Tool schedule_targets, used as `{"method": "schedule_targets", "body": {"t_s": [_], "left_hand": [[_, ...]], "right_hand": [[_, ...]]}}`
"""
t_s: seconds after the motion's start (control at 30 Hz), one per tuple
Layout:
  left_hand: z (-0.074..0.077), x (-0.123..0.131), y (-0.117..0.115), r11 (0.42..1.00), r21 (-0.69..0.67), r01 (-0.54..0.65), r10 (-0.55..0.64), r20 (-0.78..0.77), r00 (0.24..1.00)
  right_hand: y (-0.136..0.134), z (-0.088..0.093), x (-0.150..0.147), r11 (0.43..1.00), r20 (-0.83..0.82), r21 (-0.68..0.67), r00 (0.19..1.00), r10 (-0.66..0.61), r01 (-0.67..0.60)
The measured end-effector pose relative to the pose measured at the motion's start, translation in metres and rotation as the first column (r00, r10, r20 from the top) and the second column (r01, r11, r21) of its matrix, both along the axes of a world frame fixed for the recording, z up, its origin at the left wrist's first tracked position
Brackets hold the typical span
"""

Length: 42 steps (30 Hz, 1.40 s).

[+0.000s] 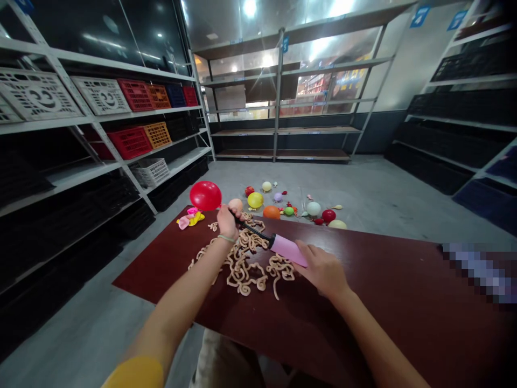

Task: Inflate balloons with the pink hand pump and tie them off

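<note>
A red balloon [205, 195], partly inflated, sits just beyond my left hand [228, 222], which is closed around its neck and the black end of a balloon pump. The balloon pump [286, 248] has a pink barrel and a black rod drawn out between my hands. Its barrel is gripped by my right hand [321, 268]. Beneath the pump, a tangle of beige twisted cord-like strands [244, 269] lies on the dark red table [161, 264]. Limp pink and yellow balloons [191, 218] rest at the table's far left corner, close to the red balloon.
Several inflated and limp balloons [255, 200] lie on the grey floor [363, 188] beyond the table. Shelving with crates [129, 143] runs along the left. Another rack [278, 132] stands at the back, and dark bins [456, 129] line the right. A blurred purple patch [480, 272] covers the table's right side.
</note>
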<state>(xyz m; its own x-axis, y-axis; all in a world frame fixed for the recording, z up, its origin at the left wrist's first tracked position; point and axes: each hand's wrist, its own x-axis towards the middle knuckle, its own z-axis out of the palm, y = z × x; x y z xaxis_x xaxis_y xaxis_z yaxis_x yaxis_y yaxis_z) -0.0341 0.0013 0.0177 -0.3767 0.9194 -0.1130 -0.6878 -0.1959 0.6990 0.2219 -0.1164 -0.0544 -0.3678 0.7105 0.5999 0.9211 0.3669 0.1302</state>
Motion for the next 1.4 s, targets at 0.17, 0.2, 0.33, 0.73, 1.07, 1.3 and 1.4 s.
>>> {"method": "schedule_targets", "body": {"t_s": [0.17,0.2,0.33,0.73,1.07,1.3,1.4], "left_hand": [[0.003,-0.010,0.005,0.992,-0.020,-0.125,0.126,0.061,0.990],[-0.002,0.000,-0.001,0.992,-0.033,-0.125,0.128,0.074,0.989],[-0.027,0.056,-0.030,0.999,0.033,-0.012,0.008,0.118,0.993],[-0.027,0.002,0.000,1.000,0.003,-0.023,0.022,0.099,0.995],[-0.038,0.068,-0.029,0.999,0.031,0.037,-0.040,0.113,0.993],[-0.058,0.057,-0.021,0.999,-0.033,0.030,-0.025,0.127,0.992],[-0.049,0.039,-0.015,1.000,0.025,-0.005,0.001,0.140,0.990]], "right_hand": [[-0.004,0.004,-0.008,0.997,0.010,-0.023,0.997,-0.077,0.077],[-0.007,0.005,-0.011,0.994,0.009,-0.043,0.995,-0.104,0.104],[-0.014,0.008,-0.019,0.975,0.025,-0.127,0.984,-0.179,0.180],[-0.001,0.008,-0.001,0.987,0.099,-0.156,0.995,-0.031,0.047],[-0.002,0.002,-0.016,0.980,0.017,-0.145,0.990,-0.137,0.138],[0.005,-0.003,-0.001,0.983,0.066,-0.177,0.997,-0.031,0.042],[0.008,0.001,0.019,0.990,0.084,-0.129,0.996,-0.041,0.052]]}}
